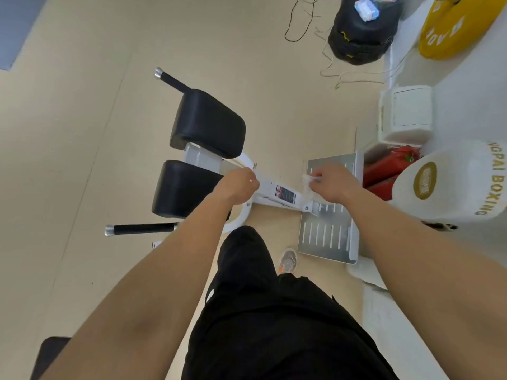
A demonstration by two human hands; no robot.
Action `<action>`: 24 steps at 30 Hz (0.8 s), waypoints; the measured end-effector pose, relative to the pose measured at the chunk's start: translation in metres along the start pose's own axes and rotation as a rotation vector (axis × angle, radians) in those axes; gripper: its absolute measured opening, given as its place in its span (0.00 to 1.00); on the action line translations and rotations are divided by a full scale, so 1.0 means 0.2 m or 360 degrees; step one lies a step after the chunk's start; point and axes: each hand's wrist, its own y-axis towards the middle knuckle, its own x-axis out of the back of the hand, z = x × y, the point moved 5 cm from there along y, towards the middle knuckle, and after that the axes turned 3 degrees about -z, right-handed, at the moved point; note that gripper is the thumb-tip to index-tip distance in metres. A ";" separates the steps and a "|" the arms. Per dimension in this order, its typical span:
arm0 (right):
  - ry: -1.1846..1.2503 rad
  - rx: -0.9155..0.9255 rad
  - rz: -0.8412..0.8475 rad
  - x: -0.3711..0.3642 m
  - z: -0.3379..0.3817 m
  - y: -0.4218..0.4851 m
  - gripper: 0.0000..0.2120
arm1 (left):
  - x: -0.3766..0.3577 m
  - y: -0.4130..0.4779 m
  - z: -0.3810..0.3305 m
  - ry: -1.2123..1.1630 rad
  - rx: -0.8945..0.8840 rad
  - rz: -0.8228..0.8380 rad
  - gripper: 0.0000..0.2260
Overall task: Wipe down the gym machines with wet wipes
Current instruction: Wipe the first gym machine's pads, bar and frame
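Head view, looking straight down. The right hand (333,185), right of centre, pinches a crumpled wet wipe (307,183) between curled fingers and presses it to the lower end of the white frame beam (267,187) of a padded gym bench, just above the slotted metal footplate (326,237). The left hand (238,187), at centre, sits on the same beam nearer the black pads (208,123), its fingers curled over the beam's edge as if to steady it. Likely hazards: the small wipe may snag on the bolts and bracket where beam meets footplate and tear; repeated wet passes may lift the warning label (285,193) between the hands; a hard push could shift the bench on the smooth floor. The beige floor (82,160) looks hard and glossy. Loose cords (299,20) trail near a black bag (359,37) at upper right; red fire extinguishers (384,168) and a white boxing pad (452,182) crowd the right edge, leaving little room beside the footplate.
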 end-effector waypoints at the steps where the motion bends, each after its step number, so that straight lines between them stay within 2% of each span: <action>1: -0.0037 -0.0004 0.0038 -0.02 -0.05 0.00 0.15 | -0.03 -0.02 0.00 0.0007 0.0017 -0.0002 0.12; 3: -0.0098 -0.0004 0.0101 -0.06 -0.12 0.00 0.14 | -0.10 -0.04 0.02 -0.0008 0.0065 -0.0009 0.10; 6: -0.0139 0.0015 0.0186 -0.15 -0.15 0.05 0.07 | -0.18 -0.06 0.12 -0.0080 0.0207 -0.0028 0.15; 16: -0.0054 0.0169 0.0195 -0.27 0.09 0.27 0.10 | -0.31 0.08 0.29 -0.0128 0.0287 0.0024 0.17; 24: -0.0061 0.0178 0.0249 -0.40 -0.02 0.32 0.08 | -0.43 0.14 0.28 -0.0104 0.0336 0.0048 0.14</action>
